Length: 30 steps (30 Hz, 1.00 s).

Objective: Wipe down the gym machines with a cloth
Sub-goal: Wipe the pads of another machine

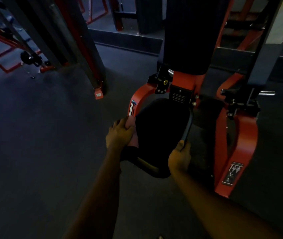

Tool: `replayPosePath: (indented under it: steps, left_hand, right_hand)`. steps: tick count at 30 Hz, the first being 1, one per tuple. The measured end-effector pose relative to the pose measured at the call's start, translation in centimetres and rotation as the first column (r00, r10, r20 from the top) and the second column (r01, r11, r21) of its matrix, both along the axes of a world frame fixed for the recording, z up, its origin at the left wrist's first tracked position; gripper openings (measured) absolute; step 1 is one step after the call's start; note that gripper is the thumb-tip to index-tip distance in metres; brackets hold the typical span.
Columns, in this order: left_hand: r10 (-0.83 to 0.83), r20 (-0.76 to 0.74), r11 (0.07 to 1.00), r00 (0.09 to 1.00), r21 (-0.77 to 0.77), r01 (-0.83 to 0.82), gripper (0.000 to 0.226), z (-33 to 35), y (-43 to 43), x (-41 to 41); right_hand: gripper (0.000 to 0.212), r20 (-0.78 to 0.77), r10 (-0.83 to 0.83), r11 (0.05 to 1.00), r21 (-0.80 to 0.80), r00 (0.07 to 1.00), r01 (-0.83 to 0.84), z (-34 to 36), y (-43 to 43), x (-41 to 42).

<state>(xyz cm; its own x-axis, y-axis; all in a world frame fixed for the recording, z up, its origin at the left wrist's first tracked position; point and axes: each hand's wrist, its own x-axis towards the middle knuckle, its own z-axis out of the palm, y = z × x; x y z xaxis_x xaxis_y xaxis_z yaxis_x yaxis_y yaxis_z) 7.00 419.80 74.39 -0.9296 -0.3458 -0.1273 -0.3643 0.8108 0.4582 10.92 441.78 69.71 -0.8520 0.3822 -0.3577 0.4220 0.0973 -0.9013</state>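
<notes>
The seat pad (161, 135) of a red-framed machine (246, 135) is judged to be under wiping along its left edge. A pale cloth (134, 138) is pressed against that edge by the left hand (118, 133), whose fingers are curled over it. The right hand (179, 156) is closed round the lower end of a thin dark bar (188, 125) beside the pad's right edge. Both forearms are stretched forward and down. Next, the cloth should be drawn across the pad's top under even pressure; the back pad (185, 40) above is not yet reached.
</notes>
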Motion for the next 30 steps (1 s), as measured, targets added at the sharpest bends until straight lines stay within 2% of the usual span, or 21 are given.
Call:
replayPosePath:
  steps: [2,3,6,8,10,14,16,19,22,25,27,30]
  left_hand:
    - [-0.019,0.034,1.000,0.999,0.006,0.019,0.052,0.3,-0.5,-0.6]
    - [-0.033,-0.002,0.999,0.999,-0.031,0.033,0.052,0.2,-0.1,0.0]
    - [-0.184,-0.232,0.978,0.955,-0.139,0.155,0.057,-1.1,1.5,4.9]
    - [-0.226,-0.271,0.972,0.936,-0.132,0.197,0.061,-2.3,1.0,7.0]
    - [-0.241,-0.254,0.970,0.937,-0.098,0.223,0.059,-2.4,-0.4,5.7]
    - [-0.166,-0.061,0.985,0.984,0.028,0.168,0.053,-0.6,-1.9,1.2]
    - [-0.213,-0.093,0.977,0.972,-0.007,0.214,0.057,-0.7,-1.6,2.3]
    - [-0.351,-0.256,0.936,0.900,-0.112,0.333,0.066,-2.1,-1.2,5.9]
    - [-0.379,-0.290,0.925,0.879,-0.098,0.366,0.065,-1.9,-1.4,6.3]
    - [-0.389,-0.240,0.920,0.889,-0.061,0.386,0.052,-0.7,-1.9,3.7]
    - [-0.434,-0.174,0.901,0.884,-0.066,0.430,0.049,-0.5,-2.7,1.3]
    - [-0.581,-0.080,0.813,0.810,-0.035,0.581,0.056,-0.7,-4.0,-2.5]
  right_hand:
    - [0.052,0.018,-0.008,1.000,0.000,1.000,0.009,0.2,-0.1,0.0]
    - [0.052,0.020,-0.014,1.000,0.000,1.000,0.014,0.3,-0.1,-0.1]
    - [0.049,-0.013,-0.038,0.999,0.011,0.999,0.038,0.5,-0.1,0.3]
    - [0.048,-0.009,-0.034,0.999,0.017,0.999,0.035,0.8,-0.1,0.5]
    - [0.048,0.005,-0.025,0.999,0.029,1.000,0.025,1.2,0.0,0.5]
    - [0.049,0.047,-0.062,0.991,0.123,0.997,0.056,1.9,-0.3,1.0]
    - [0.051,0.064,-0.088,0.984,0.159,0.994,0.077,1.8,-0.5,1.1]
    - [0.050,0.058,-0.148,0.975,0.177,0.987,0.136,1.9,-0.7,1.1]
    - [0.051,0.080,-0.195,0.968,0.177,0.978,0.178,2.1,-0.7,1.2]
    - [0.051,0.134,-0.215,0.970,0.140,0.967,0.196,2.2,-1.8,1.9]
    - [0.050,0.150,-0.279,0.959,0.098,0.949,0.266,2.0,-2.8,2.6]
    - [0.049,0.135,-0.408,0.913,0.093,0.903,0.398,1.4,-3.4,3.0]
